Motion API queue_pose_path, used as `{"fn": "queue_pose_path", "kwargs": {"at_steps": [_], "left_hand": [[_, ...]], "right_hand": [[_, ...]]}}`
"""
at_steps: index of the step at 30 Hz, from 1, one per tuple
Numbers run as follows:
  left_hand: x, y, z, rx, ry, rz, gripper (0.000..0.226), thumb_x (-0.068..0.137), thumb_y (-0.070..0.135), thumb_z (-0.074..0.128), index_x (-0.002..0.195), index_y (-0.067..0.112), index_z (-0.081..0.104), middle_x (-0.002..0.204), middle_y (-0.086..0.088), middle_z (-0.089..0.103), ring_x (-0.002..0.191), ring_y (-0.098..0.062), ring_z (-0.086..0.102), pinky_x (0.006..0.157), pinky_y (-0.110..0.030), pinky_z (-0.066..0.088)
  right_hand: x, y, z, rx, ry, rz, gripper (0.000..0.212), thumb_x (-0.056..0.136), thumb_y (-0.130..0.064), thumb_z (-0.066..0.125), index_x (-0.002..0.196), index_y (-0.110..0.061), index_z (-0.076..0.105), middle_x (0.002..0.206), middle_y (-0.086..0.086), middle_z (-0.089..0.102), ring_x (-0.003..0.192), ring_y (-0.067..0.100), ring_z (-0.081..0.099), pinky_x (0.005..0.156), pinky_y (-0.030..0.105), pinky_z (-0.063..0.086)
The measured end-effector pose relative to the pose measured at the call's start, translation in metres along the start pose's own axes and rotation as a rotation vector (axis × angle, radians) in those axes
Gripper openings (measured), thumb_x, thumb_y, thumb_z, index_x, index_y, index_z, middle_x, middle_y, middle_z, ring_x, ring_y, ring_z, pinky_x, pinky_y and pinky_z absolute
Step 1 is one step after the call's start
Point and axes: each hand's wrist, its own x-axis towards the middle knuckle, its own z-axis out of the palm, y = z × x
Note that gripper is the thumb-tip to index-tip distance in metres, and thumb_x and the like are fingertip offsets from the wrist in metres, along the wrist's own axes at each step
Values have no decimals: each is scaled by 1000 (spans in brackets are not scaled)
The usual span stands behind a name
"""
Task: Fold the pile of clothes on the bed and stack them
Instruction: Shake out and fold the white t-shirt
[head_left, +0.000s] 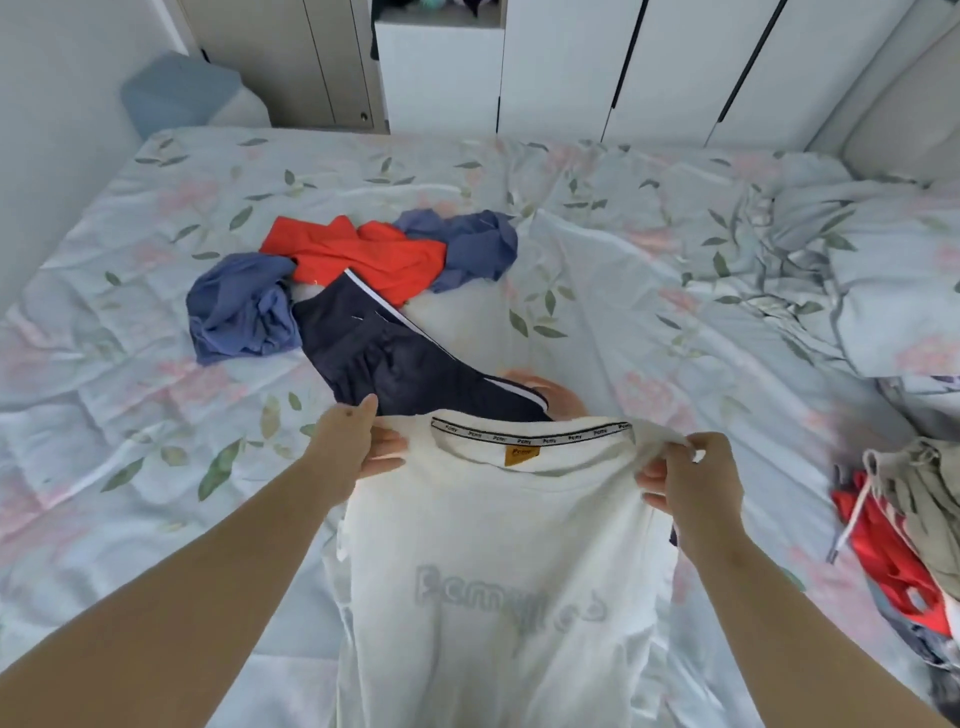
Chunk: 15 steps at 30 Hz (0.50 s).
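Note:
I hold a white T-shirt (498, 561) up over the bed, its collar with a black printed band and a yellow tag on top. My left hand (353, 447) grips the left shoulder. At the right shoulder, my right hand (691, 488) pinches the bunched fabric. Behind the shirt lies a loose pile: dark navy shorts with a white stripe (405, 358), an orange-red garment (358, 254) and two crumpled blue pieces, one blue piece at the left (239, 306) and a second blue piece at the right (467, 244).
The bed has a pale floral cover (649, 270), rumpled at the right. At the right edge lies a heap of beige and red clothes (909, 525). White wardrobes (571, 62) stand behind the bed, and a blue-grey pillow (182, 93) sits far left.

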Motion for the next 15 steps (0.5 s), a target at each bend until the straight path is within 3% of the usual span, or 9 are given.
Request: {"fn": "queue_pose_path", "kwargs": {"at_steps": [3, 6, 8, 10, 13, 15], "left_hand": [[42, 14, 19, 108, 112, 256, 32, 98, 29, 47, 73, 8, 48, 85, -9, 71, 80, -17, 67, 77, -32, 55], [77, 12, 37, 204, 79, 329, 25, 96, 25, 49, 74, 12, 46, 80, -3, 64, 73, -16, 58, 69, -31, 46], [96, -8, 46, 278, 7, 306, 18, 92, 13, 48, 74, 14, 44, 73, -9, 46, 67, -17, 43, 59, -26, 36], [109, -40, 47, 394, -23, 266, 20, 87, 8, 46, 71, 11, 34, 64, -2, 36, 52, -13, 34, 47, -14, 28], [115, -88, 39, 560, 12, 179, 18, 91, 14, 44, 100, -1, 48, 71, -5, 43, 58, -21, 42, 44, -16, 29], [115, -109, 28, 692, 93, 189, 25, 94, 13, 38, 112, 9, 55, 90, -7, 55, 76, -25, 50, 53, -21, 37]], "right_hand": [[43, -9, 25, 19, 5, -70, 19, 88, -10, 39, 83, -27, 42, 76, 7, 64, 65, 21, 66, 69, 38, 55], [86, -10, 52, -27, -59, -134, 11, 91, -17, 42, 95, -27, 44, 91, 7, 65, 84, 28, 63, 71, 39, 50], [109, -1, 70, -119, -166, -147, 36, 94, -21, 44, 128, -30, 38, 117, 2, 54, 97, 22, 57, 76, 34, 44], [114, 17, 89, -321, -252, -204, 61, 95, -17, 46, 148, -28, 19, 146, 0, 34, 127, 20, 41, 101, 36, 37], [83, 56, 123, -622, -458, -348, 62, 95, -14, 46, 149, -27, 19, 157, -1, 19, 142, 20, 22, 110, 37, 27], [53, 83, 148, -756, -643, -315, 61, 96, -20, 43, 149, -34, 16, 160, -3, 4, 145, 21, 12, 112, 40, 27]]}}
